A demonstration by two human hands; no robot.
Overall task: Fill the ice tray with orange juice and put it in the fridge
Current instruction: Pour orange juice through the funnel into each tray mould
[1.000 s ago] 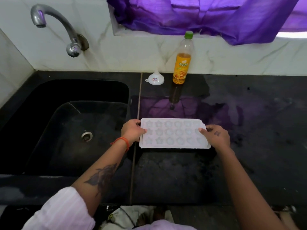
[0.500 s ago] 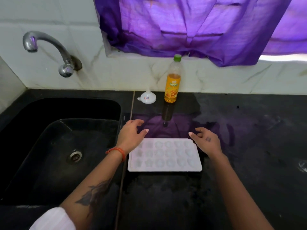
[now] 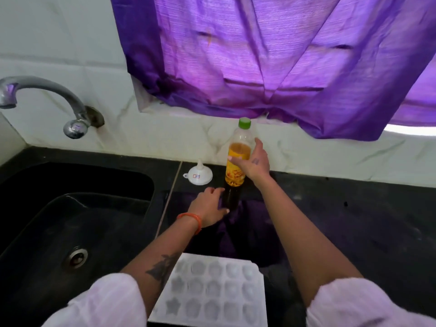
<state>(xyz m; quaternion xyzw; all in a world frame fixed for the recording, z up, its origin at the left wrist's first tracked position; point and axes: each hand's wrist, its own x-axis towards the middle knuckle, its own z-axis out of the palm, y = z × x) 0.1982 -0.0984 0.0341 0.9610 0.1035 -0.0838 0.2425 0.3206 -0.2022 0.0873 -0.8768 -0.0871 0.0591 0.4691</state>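
Observation:
A white ice tray [image 3: 212, 291] with shaped moulds lies on the black counter near the front edge, between my forearms, and no hand touches it. An orange juice bottle [image 3: 238, 152] with a green cap stands upright at the back by the wall. My right hand [image 3: 253, 162] wraps around the bottle's middle, thumb across the front. My left hand [image 3: 208, 205] is stretched out over the counter just in front of the bottle's base, fingers relaxed, holding nothing.
A small white funnel [image 3: 198, 175] sits upside down left of the bottle. The black sink [image 3: 77, 208] fills the left side under a steel tap [image 3: 47, 100]. A purple curtain [image 3: 271, 55] hangs over the wall behind the bottle.
Both hands left the tray and reached forward. My right hand has taken hold of the bottle. The view tilted up, so the tray now sits at the bottom.

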